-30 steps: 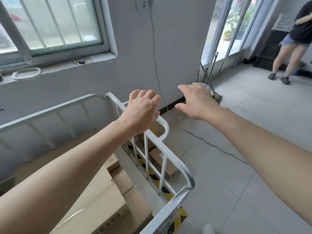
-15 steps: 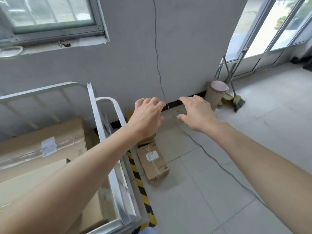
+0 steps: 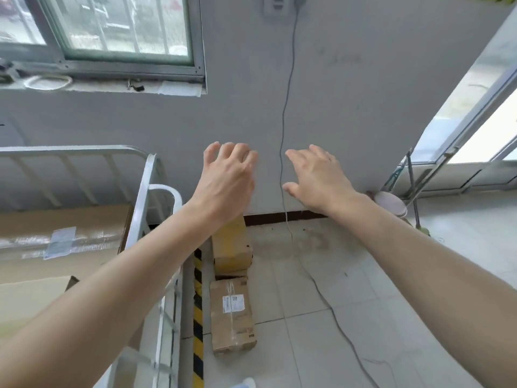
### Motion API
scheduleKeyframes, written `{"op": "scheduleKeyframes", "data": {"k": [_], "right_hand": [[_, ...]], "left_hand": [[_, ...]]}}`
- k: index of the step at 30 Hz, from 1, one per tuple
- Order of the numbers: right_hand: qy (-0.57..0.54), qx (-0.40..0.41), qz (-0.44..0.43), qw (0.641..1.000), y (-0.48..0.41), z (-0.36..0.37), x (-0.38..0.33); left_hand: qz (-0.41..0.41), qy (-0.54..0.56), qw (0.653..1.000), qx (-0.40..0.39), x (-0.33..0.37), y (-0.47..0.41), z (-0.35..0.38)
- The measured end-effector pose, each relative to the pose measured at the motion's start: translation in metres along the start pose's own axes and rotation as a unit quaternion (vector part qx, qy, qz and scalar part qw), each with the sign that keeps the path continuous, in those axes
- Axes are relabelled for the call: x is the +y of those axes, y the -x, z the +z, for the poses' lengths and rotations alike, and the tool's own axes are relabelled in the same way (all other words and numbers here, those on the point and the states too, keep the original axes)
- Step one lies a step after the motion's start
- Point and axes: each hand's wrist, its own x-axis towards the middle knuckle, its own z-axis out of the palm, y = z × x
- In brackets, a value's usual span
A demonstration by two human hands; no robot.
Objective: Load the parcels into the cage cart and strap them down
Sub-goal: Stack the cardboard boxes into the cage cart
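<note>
Seeing hands higher in my frame vs 0.5 s ago; left hand (image 3: 228, 180) & right hand (image 3: 319, 177) empty, fingers loosely spread. Labelled parcel (image 3: 232, 315) now lower centre, beside cage cart (image 3: 70, 149).

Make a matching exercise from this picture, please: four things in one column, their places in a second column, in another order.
Things
1. brown cardboard parcel with a white label
2. large cardboard box with clear tape
3. thin grey cable
4. pale pink round bin

Places
A. inside the white metal cage cart
B. in the corner near the glass door
C. on the tiled floor beside the cart
D. hanging down the grey wall

Pairs: 1-C, 2-A, 3-D, 4-B
</note>
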Motion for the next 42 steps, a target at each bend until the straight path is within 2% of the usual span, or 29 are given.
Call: {"op": "scheduleKeyframes", "data": {"k": [7, 10, 14, 20, 27, 30, 33, 38, 42], "right_hand": [[-0.003, 0.04, -0.098, 0.994, -0.073, -0.021, 0.018], [-0.022, 0.039, -0.163, 0.986, -0.107, -0.016, 0.012], [-0.048, 0.008, -0.27, 0.962, -0.145, 0.0, 0.0], [-0.029, 0.003, -0.448, 0.893, -0.175, 0.017, -0.003], [-0.039, -0.003, -0.587, 0.809, -0.164, 0.04, -0.013], [-0.05, -0.028, -0.613, 0.788, -0.154, 0.061, -0.016], [-0.046, -0.063, -0.618, 0.782, -0.147, 0.089, -0.015], [-0.053, -0.173, -0.581, 0.794, -0.147, 0.172, -0.007], [-0.052, -0.26, -0.514, 0.816, -0.158, 0.263, -0.002]], "left_hand": [[-0.068, -0.08, 0.994, 0.04, -0.007, -0.045, -0.003], [-0.127, -0.112, 0.984, 0.044, -0.015, -0.047, 0.0], [-0.239, -0.11, 0.965, 0.002, -0.012, -0.042, 0.008], [-0.399, -0.167, 0.902, -0.003, 0.032, -0.034, 0.024], [-0.517, -0.206, 0.83, 0.003, 0.097, -0.011, 0.036], [-0.564, -0.186, 0.804, -0.029, 0.115, 0.007, 0.045], [-0.61, -0.143, 0.776, -0.067, 0.123, 0.03, 0.069], [-0.695, 0.013, 0.715, -0.075, 0.115, 0.063, 0.135], [-0.732, 0.059, 0.672, -0.094, 0.103, 0.091, 0.208]]}}
